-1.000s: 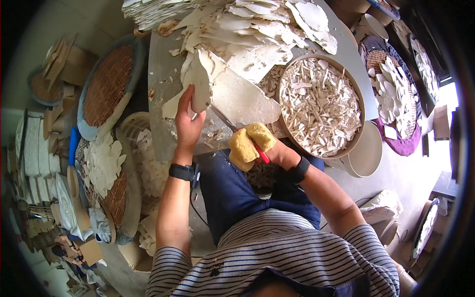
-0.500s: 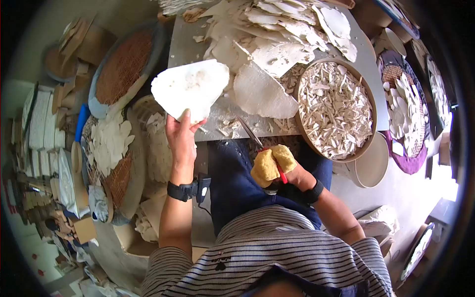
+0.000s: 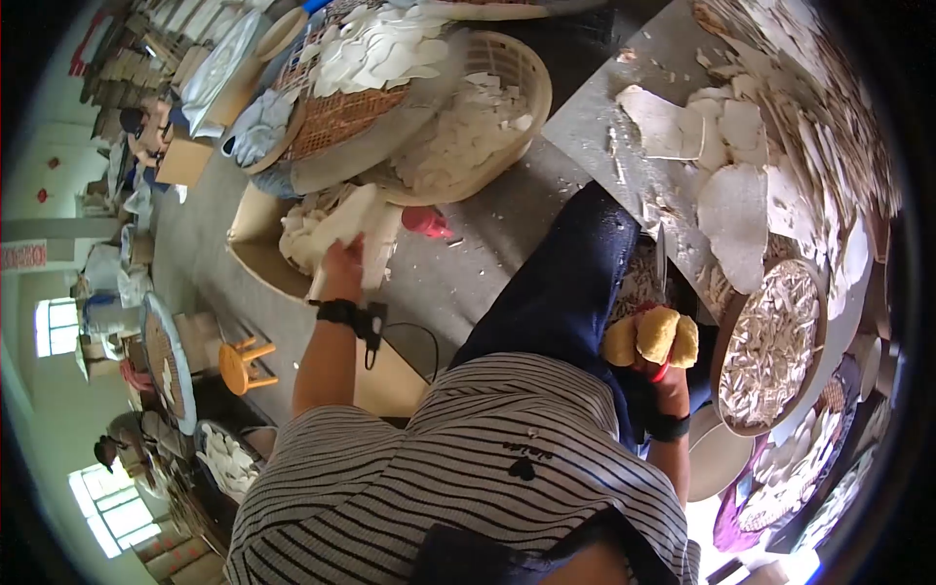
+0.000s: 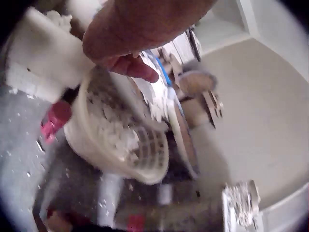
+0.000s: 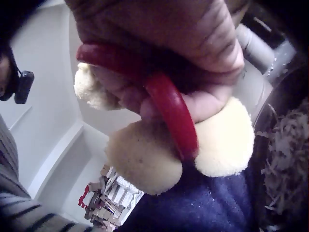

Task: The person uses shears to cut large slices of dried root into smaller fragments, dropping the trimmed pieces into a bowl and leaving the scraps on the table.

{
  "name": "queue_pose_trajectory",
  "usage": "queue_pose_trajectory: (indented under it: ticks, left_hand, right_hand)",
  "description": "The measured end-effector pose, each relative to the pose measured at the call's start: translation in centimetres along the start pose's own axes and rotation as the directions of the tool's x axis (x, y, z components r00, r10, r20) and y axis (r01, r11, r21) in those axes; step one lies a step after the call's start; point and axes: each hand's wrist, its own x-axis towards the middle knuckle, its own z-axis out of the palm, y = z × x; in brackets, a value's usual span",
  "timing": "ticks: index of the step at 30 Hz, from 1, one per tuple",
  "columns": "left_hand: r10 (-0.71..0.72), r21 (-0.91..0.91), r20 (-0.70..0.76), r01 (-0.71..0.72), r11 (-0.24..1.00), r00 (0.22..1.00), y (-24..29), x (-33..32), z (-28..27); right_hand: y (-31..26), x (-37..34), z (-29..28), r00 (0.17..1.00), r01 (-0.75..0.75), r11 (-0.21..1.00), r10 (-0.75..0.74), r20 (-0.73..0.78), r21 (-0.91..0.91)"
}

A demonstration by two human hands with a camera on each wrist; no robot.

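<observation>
My left hand [image 3: 343, 265] reaches over a cardboard box [image 3: 255, 219] of thin white slabs, its fingers overlapping a broad pale slab [image 3: 353, 224]. The left wrist view is blurred; fingers [image 4: 137, 67] show at its top with nothing visible between them. My right hand [image 5: 193, 53] grips scissors by their red handles [image 5: 171, 111]. The narrow blades [image 3: 661, 258] point away from me, above the front edge of the table. Yellow foam padding [image 3: 655, 336] wraps the fingers of that hand and hides part of the handles.
A plastic basket [image 3: 531, 102] of white pieces stands on the floor beyond the box, beside a red object [image 3: 426, 222]. The grey table [image 3: 595, 127] bears stacked slabs [image 3: 799, 127] and a round tray [image 3: 720, 380] of cut strips. A wooden stool [image 3: 234, 369] stands left.
The view has turned left. My left hand has carried a white slab from the table to the cardboard box. My right hand has stayed near my lap with the scissors.
</observation>
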Motion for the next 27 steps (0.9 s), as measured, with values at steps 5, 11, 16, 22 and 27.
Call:
queue_pose_trajectory:
  ticks: [5, 11, 16, 22, 27]
  left_hand:
    - [0.369, 0.142, 0.298, -0.423, 0.895, 0.88, 4.7, 9.3, -7.9]
    - [0.151, 0.403, 0.611, -0.47, 0.785, 0.777, -1.6, 0.1, 10.6]
    - [-0.093, 0.316, 0.931, -0.65, 0.692, 0.353, -11.8, -15.9, 24.2]
    - [-0.487, 0.491, 0.854, -0.599, 0.633, 0.186, -22.8, -23.9, 29.9]
    - [-0.379, 0.414, 0.895, -0.757, 0.505, 0.236, -26.9, -25.6, 31.4]
  right_hand:
    - [3.9, 1.3, -1.0, 0.993, 0.103, 0.992, -0.098, 0.068, -0.074]
    - [-0.7, 0.6, 2.2, 0.946, 0.315, 0.901, -0.324, -0.02, 0.298]
    - [-2.7, -0.6, 1.6, 0.917, 0.358, 0.915, -0.382, -0.113, -0.187]
    - [-2.2, -2.9, 0.0, 0.961, 0.042, 0.986, -0.084, -0.262, -0.161]
    - [-1.4, -3.7, -0.9, 0.964, 0.054, 0.997, -0.065, -0.257, -0.05]
